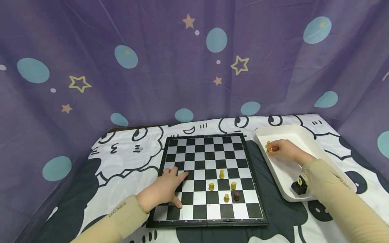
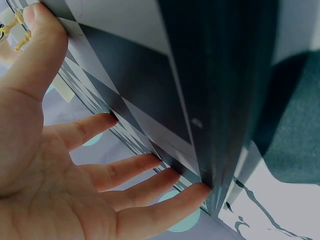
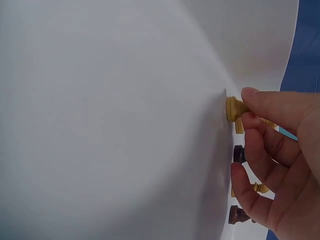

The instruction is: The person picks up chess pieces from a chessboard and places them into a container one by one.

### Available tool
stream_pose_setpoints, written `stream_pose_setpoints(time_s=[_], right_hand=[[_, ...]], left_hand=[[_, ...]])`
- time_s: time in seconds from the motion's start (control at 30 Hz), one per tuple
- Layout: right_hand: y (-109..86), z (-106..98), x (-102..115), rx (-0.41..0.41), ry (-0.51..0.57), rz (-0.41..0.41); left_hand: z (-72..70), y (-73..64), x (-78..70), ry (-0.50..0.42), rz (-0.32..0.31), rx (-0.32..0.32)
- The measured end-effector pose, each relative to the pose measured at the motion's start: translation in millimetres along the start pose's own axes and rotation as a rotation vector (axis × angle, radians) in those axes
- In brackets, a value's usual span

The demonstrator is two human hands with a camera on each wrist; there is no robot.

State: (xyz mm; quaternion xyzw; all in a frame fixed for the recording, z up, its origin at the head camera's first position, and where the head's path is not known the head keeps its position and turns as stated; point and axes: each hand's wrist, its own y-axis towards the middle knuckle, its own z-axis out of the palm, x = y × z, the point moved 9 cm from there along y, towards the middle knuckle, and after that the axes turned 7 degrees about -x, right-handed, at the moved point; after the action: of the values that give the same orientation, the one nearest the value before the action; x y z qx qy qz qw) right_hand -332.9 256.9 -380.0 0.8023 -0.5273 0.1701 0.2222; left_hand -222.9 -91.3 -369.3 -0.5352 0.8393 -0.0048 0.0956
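Observation:
My right hand (image 1: 285,150) is over the far left part of a white tray (image 1: 326,158). Its thumb and index finger pinch a yellow chess piece (image 3: 234,108), whose base faces the tray floor. Behind the fingers, in the right wrist view, stand dark chess pieces (image 3: 238,215) and other yellow ones, partly hidden. My left hand (image 1: 164,187) rests on the left edge of a black-and-white chessboard (image 1: 200,175), fingers spread, holding nothing. On the board's near right part stand several yellow chess pieces (image 1: 222,174) and one dark red-brown piece (image 1: 236,196).
The board's black frame (image 1: 234,222) faces me, and the tray stands to its right. A black wrist device (image 1: 299,186) shows at my right sleeve. Underneath lies a cartoon-print cloth (image 1: 127,148); a purple curtain (image 1: 164,87) hangs behind.

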Motion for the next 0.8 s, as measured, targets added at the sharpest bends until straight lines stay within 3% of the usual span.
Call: stream_pose_setpoints(time_s=[0.8], right_hand=[[-6.5,-6.6,3.0,-0.007,-0.023,0.017]], left_hand=[[1.2,0.4,0.9,0.000,0.003,-0.001]])
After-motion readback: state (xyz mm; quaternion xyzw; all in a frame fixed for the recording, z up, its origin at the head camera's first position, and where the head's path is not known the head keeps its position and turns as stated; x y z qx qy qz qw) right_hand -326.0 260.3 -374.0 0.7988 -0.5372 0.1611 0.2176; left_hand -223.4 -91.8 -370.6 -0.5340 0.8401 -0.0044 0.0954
